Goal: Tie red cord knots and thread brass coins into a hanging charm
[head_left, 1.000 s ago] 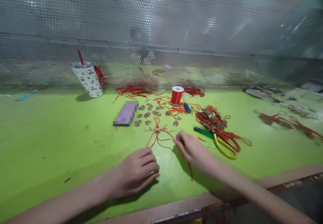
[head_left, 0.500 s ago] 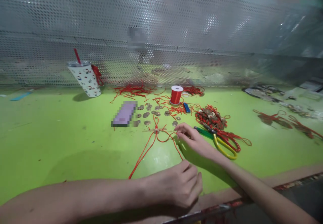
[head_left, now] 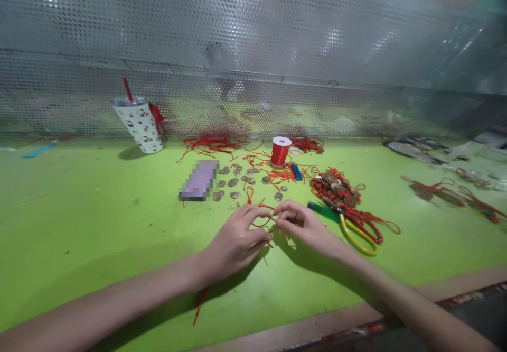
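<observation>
A thin red cord (head_left: 258, 225) forms a curved loop between my two hands. My left hand (head_left: 237, 238) has its fingers curled in a pinch on the cord, palm down over the green table. Close against it on the right, my right hand (head_left: 304, 225) pinches the same cord between thumb and forefinger. A small knotted red loop (head_left: 250, 194) stands out just beyond my left fingers; the coin below it is hidden by that hand. From under my left wrist a red cord end (head_left: 200, 305) trails toward the front.
Loose coins (head_left: 233, 182) lie beyond my hands, beside a blurred purple item (head_left: 200, 178). Behind are a red thread spool (head_left: 280, 152), a blue piece (head_left: 296, 172) and a patterned cup (head_left: 143, 127). Yellow-and-red-handled scissors (head_left: 356, 237) and a coin-and-cord pile (head_left: 335, 187) lie right.
My left hand has moved from the table's front up and left to the cord beside my right hand. It now covers the coin, and the cord between the hands has become a small loop.
</observation>
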{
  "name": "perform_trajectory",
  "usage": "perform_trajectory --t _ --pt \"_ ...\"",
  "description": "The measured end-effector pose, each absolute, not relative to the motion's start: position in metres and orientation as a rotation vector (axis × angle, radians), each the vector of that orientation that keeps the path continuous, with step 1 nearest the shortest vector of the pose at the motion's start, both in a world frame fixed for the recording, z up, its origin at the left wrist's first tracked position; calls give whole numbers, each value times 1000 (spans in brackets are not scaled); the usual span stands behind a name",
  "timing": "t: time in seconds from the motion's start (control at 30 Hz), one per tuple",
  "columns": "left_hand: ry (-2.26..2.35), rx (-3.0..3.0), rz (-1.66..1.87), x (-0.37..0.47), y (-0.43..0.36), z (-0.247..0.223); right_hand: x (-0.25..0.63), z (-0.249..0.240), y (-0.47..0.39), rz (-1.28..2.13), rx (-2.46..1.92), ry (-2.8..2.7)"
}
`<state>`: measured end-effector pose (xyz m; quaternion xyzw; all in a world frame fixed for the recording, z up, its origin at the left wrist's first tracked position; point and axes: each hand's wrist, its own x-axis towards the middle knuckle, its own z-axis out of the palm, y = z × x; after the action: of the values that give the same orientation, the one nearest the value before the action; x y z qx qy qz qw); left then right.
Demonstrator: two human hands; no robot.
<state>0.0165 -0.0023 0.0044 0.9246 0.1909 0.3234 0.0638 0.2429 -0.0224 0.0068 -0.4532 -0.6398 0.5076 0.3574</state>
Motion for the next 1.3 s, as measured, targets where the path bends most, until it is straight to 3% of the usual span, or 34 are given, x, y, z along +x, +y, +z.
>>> perform_trajectory --t 0.23,0.53,0.9,1.13,1.3 --pt "577 2833 1089 15 0 -8 234 10 -28 1511 -1143 -1562" --pt "593 2791 1216 6 -1 -3 231 12 -24 1508 -1225 -1751" --pt "546 2776 1238 2 0 -2 229 25 -4 997 -1141 -2387" --pt "585 2760 1191 0 -5 -5 228 8 -4 537 -1389 -2456" --pt "616 2777 1167 1 -5 -7 225 4 -7 506 -1405 -2392"
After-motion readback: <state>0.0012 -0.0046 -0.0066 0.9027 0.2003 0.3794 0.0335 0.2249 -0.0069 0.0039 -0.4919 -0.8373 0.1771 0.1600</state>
